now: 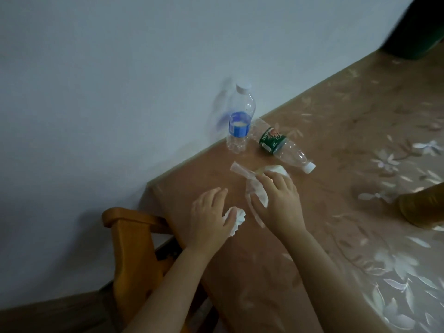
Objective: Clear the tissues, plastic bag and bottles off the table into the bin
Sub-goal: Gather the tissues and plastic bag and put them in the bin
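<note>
Tissue wad (237, 219), white and crumpled, lies near the left edge of the brown flower-patterned tablecloth (348, 145), pinched between the thumb and bent forefinger of the left hand (211, 212). That hand is palm down, with its other fingers spread and arched above the cloth. Just beside it, the right hand (276, 195) is also palm down, fingers curled over a thin clear plastic bag (254, 188). The bag's long axis runs from the wrist away towards the wall, and its twisted neck sticks out past the fingertips to the far left. A second white tissue (278, 169) shows just beyond those fingertips. Further out, a clear plastic bottle with a green label (276, 141) lies on its side, its white cap pointing to the near right and its base towards the wall. Just beside that base a clear bottle with a blue label (239, 121) stands upright at the table's far corner, cap on. A wooden chair (129, 239) stands at the table's left end, and a dark green container (418, 27) is at the far right.
</note>
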{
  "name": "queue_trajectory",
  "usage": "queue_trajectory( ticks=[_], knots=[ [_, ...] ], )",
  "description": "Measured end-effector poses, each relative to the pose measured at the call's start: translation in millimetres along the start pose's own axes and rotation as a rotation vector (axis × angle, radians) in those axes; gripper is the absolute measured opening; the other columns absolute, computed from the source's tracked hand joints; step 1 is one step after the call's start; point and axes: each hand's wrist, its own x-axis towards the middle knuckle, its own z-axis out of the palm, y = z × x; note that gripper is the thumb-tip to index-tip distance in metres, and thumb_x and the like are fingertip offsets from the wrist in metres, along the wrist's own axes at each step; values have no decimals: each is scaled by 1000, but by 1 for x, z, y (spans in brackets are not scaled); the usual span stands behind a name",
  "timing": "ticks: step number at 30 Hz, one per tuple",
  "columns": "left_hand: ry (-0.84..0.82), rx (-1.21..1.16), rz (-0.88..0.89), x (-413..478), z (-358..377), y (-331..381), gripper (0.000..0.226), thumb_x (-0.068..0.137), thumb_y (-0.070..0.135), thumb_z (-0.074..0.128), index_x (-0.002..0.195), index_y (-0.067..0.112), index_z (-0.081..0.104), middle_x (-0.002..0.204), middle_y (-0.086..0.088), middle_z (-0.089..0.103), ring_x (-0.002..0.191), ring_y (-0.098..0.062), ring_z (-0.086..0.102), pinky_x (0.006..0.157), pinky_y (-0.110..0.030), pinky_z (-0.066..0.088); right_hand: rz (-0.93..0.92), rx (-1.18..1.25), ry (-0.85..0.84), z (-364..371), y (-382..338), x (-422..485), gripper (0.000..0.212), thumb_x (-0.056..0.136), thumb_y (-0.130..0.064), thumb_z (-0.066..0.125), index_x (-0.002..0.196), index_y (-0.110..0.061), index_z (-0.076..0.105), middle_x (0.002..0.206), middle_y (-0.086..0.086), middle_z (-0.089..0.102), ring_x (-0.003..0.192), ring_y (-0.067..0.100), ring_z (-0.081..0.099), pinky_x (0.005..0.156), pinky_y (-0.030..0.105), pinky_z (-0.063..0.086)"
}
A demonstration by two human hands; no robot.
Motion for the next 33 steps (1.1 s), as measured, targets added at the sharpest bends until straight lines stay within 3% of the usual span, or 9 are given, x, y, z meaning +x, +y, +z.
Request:
queue_trajectory(
  ticks=[3,6,10,15,19,24,30,33],
  knots=[
    [-75,6,-43,0,19,-10,47,85,41,57,121,10,57,125,-10,59,116,-26,53,94,-41,41,9,-28,-46,21,16,8,42,72,-23,72,110,-12,59,115,12,60,111,35,52,92,53,41],
    [-119,9,-55,-2,31,-16,51,83,46,50,118,10,59,122,-10,61,112,-27,56,90,-43,45,28,-62,-70,34,27,11,44,72,-27,71,111,-12,58,115,14,59,112,36,50,94,55,38],
    [-151,-25,-69,-8,38,-21,54,80,41,63,121,8,56,124,-11,59,115,-27,53,94,-43,42,65,-63,-106,43,35,10,49,71,-28,73,115,-13,57,117,16,58,115,39,48,94,57,34],
    [-143,-82,-95,-14,45,-24,62,66,43,75,116,9,59,116,-11,62,106,-28,59,86,-36,41,110,-17,-140,51,40,6,50,70,-26,74,114,-11,59,121,18,56,115,39,47,87,53,41],
    [-146,-16,-120,-18,49,-26,67,58,44,82,114,16,61,108,-7,62,97,-23,58,81,-34,43,117,-15,-131,54,46,1,47,68,-22,76,112,-10,61,112,15,60,106,37,53,80,50,48],
    [-129,-55,-112,-23,53,-26,48,61,22,83,105,15,66,96,-5,57,84,-21,57,70,-30,47,114,8,-45,53,50,-8,35,63,-13,78,97,-9,67,90,12,63,79,32,57,56,34,46],
    [-157,-246,-253,-23,47,-21,29,79,9,69,108,9,66,97,4,46,81,-9,51,66,-4,35,149,59,-49,48,47,-22,26,64,-6,76,89,-9,67,85,11,62,74,31,56,51,35,49],
    [-152,-313,-316,-21,40,-13,20,81,7,65,100,10,69,92,5,48,79,-9,53,62,-3,34,189,113,-43,41,45,-33,23,68,-4,73,89,-8,67,86,11,61,79,31,55,51,35,48]
  ],
)
